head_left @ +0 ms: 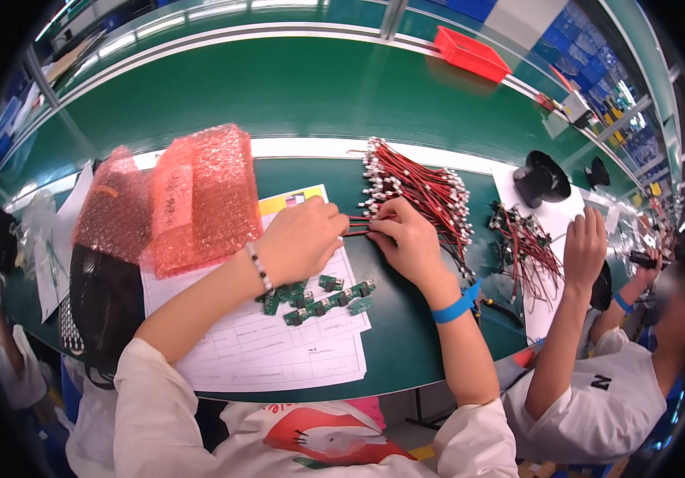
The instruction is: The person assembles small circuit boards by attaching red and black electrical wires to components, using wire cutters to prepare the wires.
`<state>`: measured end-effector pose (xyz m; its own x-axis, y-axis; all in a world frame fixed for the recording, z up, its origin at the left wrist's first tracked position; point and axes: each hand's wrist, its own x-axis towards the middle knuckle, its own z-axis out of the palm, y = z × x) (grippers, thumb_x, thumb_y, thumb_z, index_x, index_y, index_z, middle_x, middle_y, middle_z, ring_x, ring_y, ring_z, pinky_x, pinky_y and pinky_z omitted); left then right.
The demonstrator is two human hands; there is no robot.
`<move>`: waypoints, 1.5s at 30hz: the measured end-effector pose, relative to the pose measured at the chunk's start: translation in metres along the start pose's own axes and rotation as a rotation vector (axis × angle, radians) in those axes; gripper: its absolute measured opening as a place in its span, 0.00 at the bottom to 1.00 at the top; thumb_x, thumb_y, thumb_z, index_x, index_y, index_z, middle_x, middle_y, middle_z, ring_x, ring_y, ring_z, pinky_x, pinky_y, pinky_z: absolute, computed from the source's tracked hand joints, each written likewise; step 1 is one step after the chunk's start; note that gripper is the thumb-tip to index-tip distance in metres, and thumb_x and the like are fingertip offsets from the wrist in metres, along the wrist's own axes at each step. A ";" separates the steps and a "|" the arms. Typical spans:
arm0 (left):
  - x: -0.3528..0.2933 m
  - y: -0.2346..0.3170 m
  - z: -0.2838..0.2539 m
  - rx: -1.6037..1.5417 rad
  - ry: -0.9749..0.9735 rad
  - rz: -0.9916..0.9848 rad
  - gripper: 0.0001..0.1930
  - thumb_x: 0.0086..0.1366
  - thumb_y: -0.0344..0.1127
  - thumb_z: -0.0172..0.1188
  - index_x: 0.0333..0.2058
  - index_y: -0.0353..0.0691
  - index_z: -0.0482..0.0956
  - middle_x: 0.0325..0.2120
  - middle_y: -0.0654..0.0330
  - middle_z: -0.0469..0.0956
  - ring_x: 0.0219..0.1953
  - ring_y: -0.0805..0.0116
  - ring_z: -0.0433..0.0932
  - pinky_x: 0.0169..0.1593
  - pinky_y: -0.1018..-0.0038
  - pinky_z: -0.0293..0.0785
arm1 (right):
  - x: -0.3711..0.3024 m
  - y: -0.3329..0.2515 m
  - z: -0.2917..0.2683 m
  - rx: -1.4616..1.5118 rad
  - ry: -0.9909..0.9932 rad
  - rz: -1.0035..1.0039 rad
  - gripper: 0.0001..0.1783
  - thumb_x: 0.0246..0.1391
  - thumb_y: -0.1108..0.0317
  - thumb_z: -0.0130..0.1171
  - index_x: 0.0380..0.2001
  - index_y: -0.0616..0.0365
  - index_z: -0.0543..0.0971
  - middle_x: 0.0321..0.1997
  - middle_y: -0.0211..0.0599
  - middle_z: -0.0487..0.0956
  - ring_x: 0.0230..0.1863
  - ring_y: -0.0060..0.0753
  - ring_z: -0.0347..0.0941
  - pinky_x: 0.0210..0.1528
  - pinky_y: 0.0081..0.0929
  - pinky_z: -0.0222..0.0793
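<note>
A few red and black wires (358, 226) stretch across the gap between my two hands. My left hand (303, 239), a beaded bracelet at its wrist, is closed on their left ends; its fingertips are partly hidden. The thumb and fingers of my right hand (408, 243), below which a blue wrist strap (456, 307) sits, pinch the same wires from the right. Just beyond lies a large heap of red and black cables with white connectors (418, 183). Several small green circuit boards (319, 307) rest on printed paper sheets (279, 358) nearer to me.
Pink bubble-wrap packs (203, 199) and a black bag (103, 311) lie at left. Pliers (503, 311) are right of my right forearm. Another cable pile (526, 247) lies beside a co-worker's raised hand (585, 247). A red bin (472, 54) stands on the far ledge.
</note>
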<state>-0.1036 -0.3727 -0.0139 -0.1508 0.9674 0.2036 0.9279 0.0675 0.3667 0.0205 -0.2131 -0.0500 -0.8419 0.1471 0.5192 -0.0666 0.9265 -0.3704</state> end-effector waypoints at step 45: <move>0.006 0.009 0.006 -0.194 0.127 -0.119 0.10 0.49 0.27 0.56 0.31 0.35 0.67 0.24 0.53 0.71 0.28 0.58 0.73 0.31 0.66 0.68 | -0.008 -0.020 -0.047 1.397 -1.099 0.542 0.10 0.56 0.70 0.41 0.31 0.65 0.70 0.11 0.30 0.66 0.08 0.21 0.64 0.13 0.20 0.67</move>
<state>-0.0944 -0.3645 -0.0146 -0.3086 0.9159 0.2566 0.8197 0.1193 0.5602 0.0538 -0.2162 -0.0105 -0.8071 -0.4983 -0.3167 0.4376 -0.1447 -0.8874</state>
